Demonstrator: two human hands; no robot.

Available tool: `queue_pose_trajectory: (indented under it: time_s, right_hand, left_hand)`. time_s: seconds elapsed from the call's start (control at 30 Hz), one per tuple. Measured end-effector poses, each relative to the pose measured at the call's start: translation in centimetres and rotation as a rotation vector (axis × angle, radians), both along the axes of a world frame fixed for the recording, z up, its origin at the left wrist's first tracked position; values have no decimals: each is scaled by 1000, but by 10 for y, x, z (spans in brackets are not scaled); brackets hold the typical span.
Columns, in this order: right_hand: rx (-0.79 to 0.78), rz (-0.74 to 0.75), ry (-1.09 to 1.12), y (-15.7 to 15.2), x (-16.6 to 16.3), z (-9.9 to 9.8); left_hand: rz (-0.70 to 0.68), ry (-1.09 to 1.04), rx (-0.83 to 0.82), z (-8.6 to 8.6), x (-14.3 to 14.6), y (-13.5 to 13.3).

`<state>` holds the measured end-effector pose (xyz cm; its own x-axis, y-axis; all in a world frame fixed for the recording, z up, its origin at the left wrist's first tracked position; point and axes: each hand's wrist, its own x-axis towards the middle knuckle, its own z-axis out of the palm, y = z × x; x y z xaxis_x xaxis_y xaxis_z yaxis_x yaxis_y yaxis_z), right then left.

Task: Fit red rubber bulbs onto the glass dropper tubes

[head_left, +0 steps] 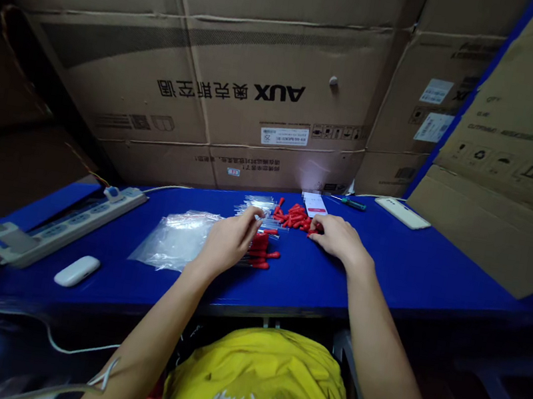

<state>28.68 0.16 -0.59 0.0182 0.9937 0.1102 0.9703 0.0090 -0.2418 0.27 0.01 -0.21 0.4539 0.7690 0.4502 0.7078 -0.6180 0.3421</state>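
My left hand (229,241) is over the pile of thin silvery rods (258,205), its thumb and forefinger closed together. Whatever lies between those fingertips is too small to make out. At the right end of the loose red handle-like pieces (294,216), my right hand (338,238) pinches one red piece (313,232) at the tabletop. Below and partly behind my left hand lies a bunch of rods with red ends (262,253). Clear plastic zip bags (174,239) lie flat to the left, partly covered by that hand.
A white power strip (75,223) with a plug and cable runs along the left, near a white earbud case (77,271). At the back are a printed card (315,204), a teal-handled screwdriver (353,204) and a pale phone (402,212). Cardboard walls (243,88) enclose the blue table (437,274).
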Motion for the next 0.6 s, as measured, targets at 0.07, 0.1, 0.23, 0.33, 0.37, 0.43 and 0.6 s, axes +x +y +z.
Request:
queue_pose_trajectory:
  time_s: [0.07,0.1,0.23,0.33,0.37,0.43,0.6]
  right_hand:
    - [51,13,-2,0,0,2]
    - [89,20,8,1,0,3]
    - [236,134,288,-2,-9,8]
    - [282,339,663,-7,-26,13]
    - [316,397,714,-9,-32,15]
    - [367,477,765,-13,-45,17]
    - [472,512,768,-17,-63,20]
  left_hand:
    - [-13,-40,-6,0,0,0]
    - [-24,-70,-3,0,0,0]
    - [-74,-153,82,1,0,1]
    - [-113,-154,144,1,0,3]
    - [-123,-156,153,1,0,3]
    - [-137,-169,165,1,-1,4]
    - [-162,-188,188,1,-1,4]
